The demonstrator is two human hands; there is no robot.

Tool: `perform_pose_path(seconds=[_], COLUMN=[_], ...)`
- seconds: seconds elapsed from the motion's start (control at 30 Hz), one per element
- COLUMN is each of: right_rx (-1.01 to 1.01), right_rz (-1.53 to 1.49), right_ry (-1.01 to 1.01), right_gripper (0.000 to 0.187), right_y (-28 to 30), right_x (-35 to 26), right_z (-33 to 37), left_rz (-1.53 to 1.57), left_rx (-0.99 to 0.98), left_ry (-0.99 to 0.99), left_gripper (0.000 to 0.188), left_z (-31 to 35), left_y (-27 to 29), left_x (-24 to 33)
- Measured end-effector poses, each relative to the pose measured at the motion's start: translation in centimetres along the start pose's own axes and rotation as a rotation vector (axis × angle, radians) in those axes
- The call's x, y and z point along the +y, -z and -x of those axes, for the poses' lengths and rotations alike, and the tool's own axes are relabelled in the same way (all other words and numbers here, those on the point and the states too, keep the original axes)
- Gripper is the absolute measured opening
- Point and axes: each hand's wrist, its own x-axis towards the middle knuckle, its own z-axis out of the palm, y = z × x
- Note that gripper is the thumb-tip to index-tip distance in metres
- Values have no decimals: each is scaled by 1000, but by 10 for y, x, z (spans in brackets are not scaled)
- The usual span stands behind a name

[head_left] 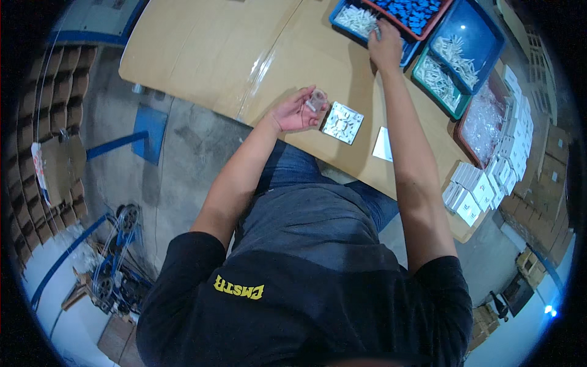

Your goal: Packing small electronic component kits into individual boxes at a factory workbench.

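My left hand (298,111) is turned palm up over the table's near edge. Its fingers curl around a small clear plastic bag (317,101) with a white piece in it. Just right of that hand lies a square white panel (343,123) with several small cut-outs or fittings on its face. My right hand (386,47) reaches far across to a blue tray (335,22) of small white plastic parts (357,20). Its bent fingertips are down at the parts, and what they pinch, if anything, is too small to make out.
A red tray of small blue parts (411,13) adjoins at the back. Right of it stand a blue tray (483,37) and a green tray (419,74), both with white parts. A bin holds clear plastic bags (486,122). White boxes (474,189) line the right edge; a white card (383,145) lies nearby.
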Motion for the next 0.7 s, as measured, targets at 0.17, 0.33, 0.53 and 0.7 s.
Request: perform_pose_path(seconds=[0.17,0.33,0.53,0.7], right_rx=[-82,-252,-346,-164], right_rz=[-82,100,176,-86], right_ry=[234,268,188,250], right_gripper=[40,46,41,32], right_y=[-2,-15,-2,47], right_x=[-25,-29,-19,1], right_z=[-24,-49,-30,-10], left_rz=[7,-4,44,39], left_rx=[-93,-112,-163,-86], left_ry=[23,52,54,50], left_gripper=[44,42,42,41], left_z=[3,-3,0,2], left_y=[-2,-7,-2,-3], left_x=[-2,-5,-6,-5])
